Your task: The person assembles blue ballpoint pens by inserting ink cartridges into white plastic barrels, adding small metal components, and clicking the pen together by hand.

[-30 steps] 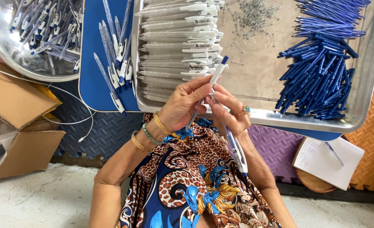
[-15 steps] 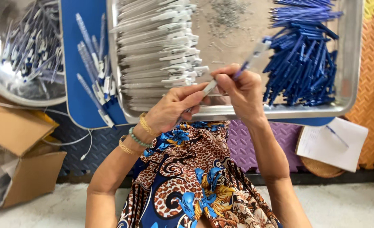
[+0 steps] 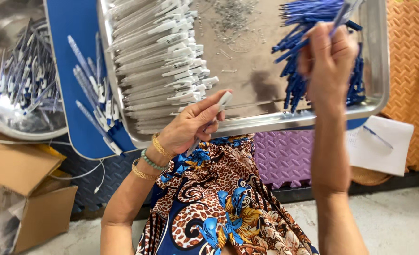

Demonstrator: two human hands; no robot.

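Left hand (image 3: 190,125) pinches a white pen barrel (image 3: 222,101) between thumb and fingers at the near rim of the steel tray (image 3: 266,123); right hand (image 3: 327,61) is well apart from it, raised over the tray's right side, fingers closed on a blue pen part (image 3: 342,13) that sticks up past the knuckles. Tray holds a stack of white barrels (image 3: 157,61) on its left, a scatter of small springs (image 3: 233,19) in the middle and a pile of blue pen parts (image 3: 308,28) on its right. Left of the tray, finished pens (image 3: 93,101) lie on a blue board (image 3: 77,28), a round steel bowl (image 3: 1,113) with more pens sits beyond, a cardboard box (image 3: 20,165) below; paper sheet (image 3: 379,146) at right.
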